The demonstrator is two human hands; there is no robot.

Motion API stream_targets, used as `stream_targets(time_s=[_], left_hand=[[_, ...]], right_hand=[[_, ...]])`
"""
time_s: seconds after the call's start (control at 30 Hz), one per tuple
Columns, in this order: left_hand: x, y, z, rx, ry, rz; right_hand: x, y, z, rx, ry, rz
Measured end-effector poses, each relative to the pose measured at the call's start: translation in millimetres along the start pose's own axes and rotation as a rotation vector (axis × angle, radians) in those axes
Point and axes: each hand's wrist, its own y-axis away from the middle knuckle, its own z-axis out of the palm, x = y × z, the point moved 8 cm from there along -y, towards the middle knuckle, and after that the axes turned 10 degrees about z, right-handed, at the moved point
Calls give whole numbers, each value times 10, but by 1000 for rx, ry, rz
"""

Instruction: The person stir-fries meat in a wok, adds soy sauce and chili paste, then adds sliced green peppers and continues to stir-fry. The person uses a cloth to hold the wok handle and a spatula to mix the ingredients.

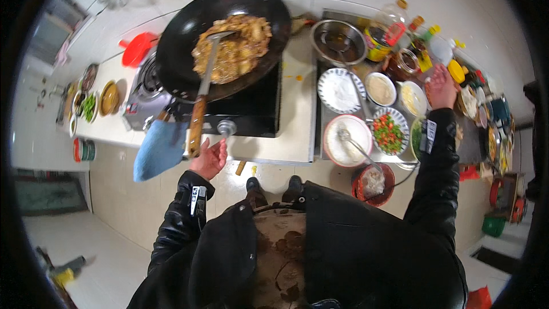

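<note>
My left hand (210,159) is palm up at the stove's front edge, its fingertips close to the silver burner knob (226,128); whether they touch it I cannot tell. Beside it passes the wooden handle of a wok spatula (197,124), its metal blade resting in browned food in bubbling liquid (233,51). That food lies in a large black wok (180,38) on the gas stove (257,116). Far to the right, my right hand (442,88) reaches among the seasonings, fingers extended below a whitish container (440,49). Nearby stands a jar of dark red sauce (402,64).
Blue cloth (161,150) hangs at the stove's left front. Right of the stove are a steel bowl (339,43), a plate of white powder (341,90), a bowl with a ladle (347,141) and chopped peppers (389,133). A red bucket (373,184) stands on the floor.
</note>
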Motion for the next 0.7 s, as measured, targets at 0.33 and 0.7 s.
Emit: stream_targets(time_s=[0.33, 0.7], left_hand=[[334, 1021, 1269, -388, -185, 94], [631, 1225, 1377, -312, -475, 230]], right_hand=[[932, 981, 2690, -507, 243, 164], [2555, 2011, 4166, -827, 1376, -400]])
